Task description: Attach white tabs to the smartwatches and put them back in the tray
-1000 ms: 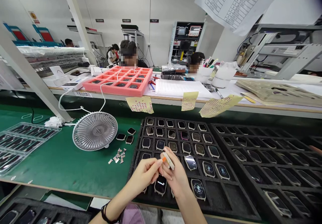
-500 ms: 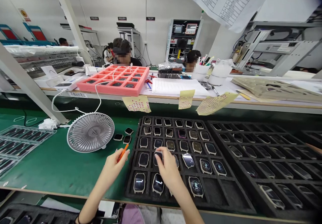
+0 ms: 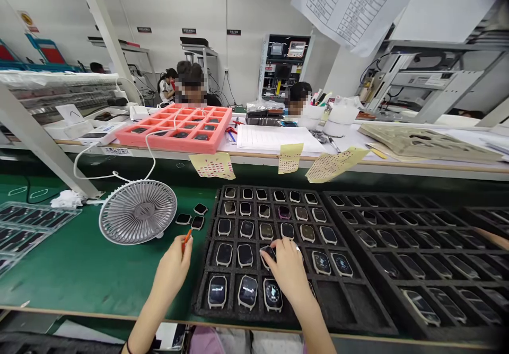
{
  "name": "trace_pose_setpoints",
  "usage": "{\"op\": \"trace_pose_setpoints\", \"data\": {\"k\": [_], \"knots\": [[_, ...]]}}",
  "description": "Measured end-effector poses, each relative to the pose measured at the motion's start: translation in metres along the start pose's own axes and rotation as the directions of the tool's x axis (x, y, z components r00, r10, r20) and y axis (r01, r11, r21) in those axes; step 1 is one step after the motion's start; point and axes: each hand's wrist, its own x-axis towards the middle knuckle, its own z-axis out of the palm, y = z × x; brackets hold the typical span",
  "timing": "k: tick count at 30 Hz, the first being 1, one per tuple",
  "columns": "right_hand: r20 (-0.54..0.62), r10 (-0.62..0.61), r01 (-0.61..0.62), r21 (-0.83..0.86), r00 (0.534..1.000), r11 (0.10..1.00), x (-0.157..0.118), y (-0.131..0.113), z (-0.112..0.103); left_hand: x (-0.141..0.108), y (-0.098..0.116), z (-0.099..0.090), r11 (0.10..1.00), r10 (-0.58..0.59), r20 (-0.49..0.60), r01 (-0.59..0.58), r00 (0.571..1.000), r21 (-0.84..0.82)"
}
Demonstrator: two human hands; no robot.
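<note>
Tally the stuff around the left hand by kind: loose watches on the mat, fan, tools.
Loose black watches on the green mat: 3
Desk fan: 1
Orange tool in the left hand: 1
Total: 5

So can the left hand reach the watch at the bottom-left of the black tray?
Likely yes: the left hand is just beside that watch, only the tray rim between them, though it's holding an orange tool.
</note>
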Motion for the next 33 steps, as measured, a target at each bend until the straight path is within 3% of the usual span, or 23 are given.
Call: {"op": "trace_pose_setpoints", "data": {"k": [4,8,12,17,20,23,26,29,31,33], "knots": [[0.041,-0.065,0.06,0.121,0.997,0.991,0.0,-0.009,0.001,-0.017,0.046,-0.001,0.958,0.225,0.091,-0.203,0.97,-0.202],[0.019,-0.038,0.037,0.05,0.999,0.998,-0.001,-0.013,-0.002,-0.031,0.077,-0.001,0.924,0.321,0.241,-0.248,0.916,-0.291],[0.018,-0.038,0.038,0.0,0.999,0.999,-0.001,-0.015,-0.002,-0.036,0.085,0.002,0.888,0.373,0.278,-0.254,0.885,-0.382],[0.03,-0.028,0.019,0.272,0.999,0.962,-0.002,-0.01,0.004,-0.036,0.082,0.007,0.872,0.381,0.322,-0.222,0.867,-0.437],[0.086,-0.02,-0.022,0.469,0.996,0.883,-0.004,-0.008,0.002,-0.038,0.083,0.01,0.863,0.377,0.353,-0.187,0.856,-0.469],[0.105,0.007,-0.084,0.749,0.994,0.658,-0.006,-0.011,-0.01,-0.041,0.087,0.014,0.844,0.373,0.413,-0.118,0.831,-0.523],[0.187,0.038,-0.191,0.952,0.982,0.241,-0.007,-0.021,-0.025,-0.045,0.092,0.016,0.803,0.372,0.466,-0.026,0.803,-0.596],[0.283,-0.012,-0.281,0.943,0.959,-0.176,-0.008,-0.032,-0.034,-0.048,0.098,0.018,0.78,0.381,0.479,0.004,0.791,-0.626],[0.311,-0.021,-0.302,0.904,0.95,-0.302,-0.008,-0.038,-0.035,-0.05,0.101,0.018,0.765,0.395,0.493,0.019,0.775,-0.643],[0.338,-0.022,-0.325,0.881,0.941,-0.345,-0.008,-0.042,-0.034,-0.051,0.102,0.018,0.749,0.403,0.5,0.037,0.767,-0.661]]}}
